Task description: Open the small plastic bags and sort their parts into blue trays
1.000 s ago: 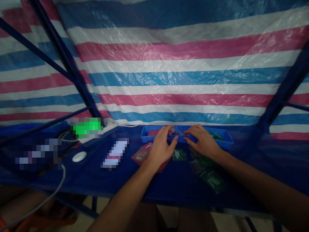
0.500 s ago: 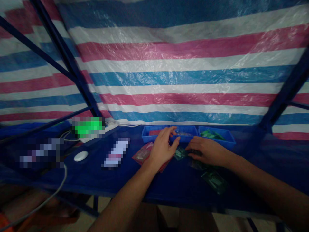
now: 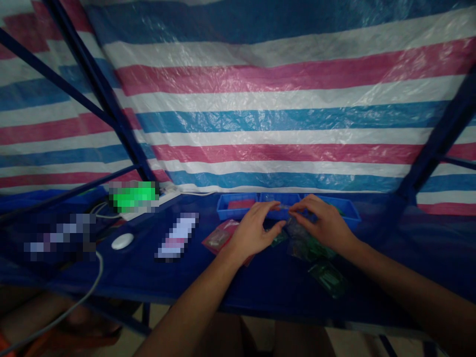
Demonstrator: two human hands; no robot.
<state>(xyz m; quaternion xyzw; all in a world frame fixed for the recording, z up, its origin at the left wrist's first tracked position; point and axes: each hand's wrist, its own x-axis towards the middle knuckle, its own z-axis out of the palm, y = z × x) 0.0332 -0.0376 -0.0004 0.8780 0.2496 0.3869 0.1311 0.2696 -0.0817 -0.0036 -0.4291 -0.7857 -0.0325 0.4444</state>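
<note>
My left hand [image 3: 255,228] is beside the front of the middle blue tray [image 3: 275,215], its thumb and index finger apart with nothing seen between them. To its right, my right hand [image 3: 323,220] pinches its thumb and fingertips together. A see-through, greyish piece that looks like a clear plastic bag [image 3: 296,230] hangs from this pinch, its outline blurred. Under my left wrist lies a pink bag [image 3: 220,237] with something pale inside. A small green packet [image 3: 278,239] shows between the hands. Green packets [image 3: 327,278] lie below my right hand, partly covered by it.
The left blue tray [image 3: 222,214] holds red packets; the right blue tray [image 3: 351,210] has green ones, partly hidden. Further left are a phone [image 3: 177,237], a white mouse [image 3: 122,241] and a power strip [image 3: 169,197] with cables. Blue frame poles [image 3: 111,116] and striped sheeting surround the table.
My right hand has risen from the table to the middle tray, fingers now pinched around the clear piece. The dark item under it no longer shows. My left hand has hardly moved.
</note>
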